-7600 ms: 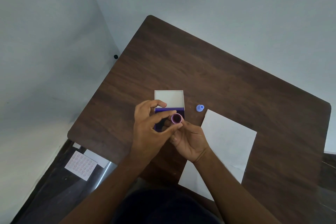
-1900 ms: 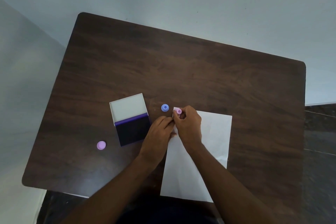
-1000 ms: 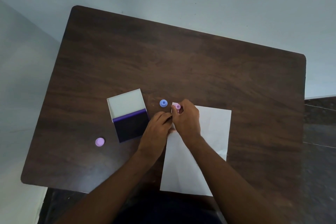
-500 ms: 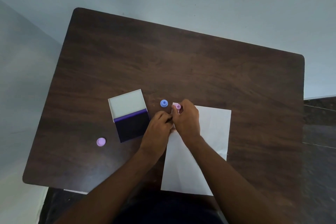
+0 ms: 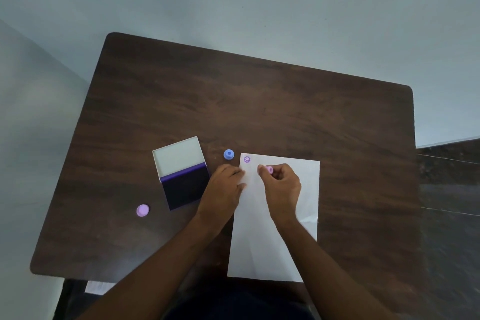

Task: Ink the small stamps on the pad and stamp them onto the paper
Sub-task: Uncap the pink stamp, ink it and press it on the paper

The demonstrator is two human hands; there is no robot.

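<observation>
Stamping step: we are gripping the pink stamp [image 5: 269,169] in our right hand [image 5: 281,184] over the paper [image 5: 280,241], left hand [image 5: 223,189] flat pinning its edge, beside one mark [image 5: 247,159]; next, re-inking at the pad [image 5: 185,186].

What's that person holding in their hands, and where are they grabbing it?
The right hand pinches the small pink stamp by its sides, at the fingertips. The left hand holds nothing; it presses flat on the paper's left edge.
</observation>
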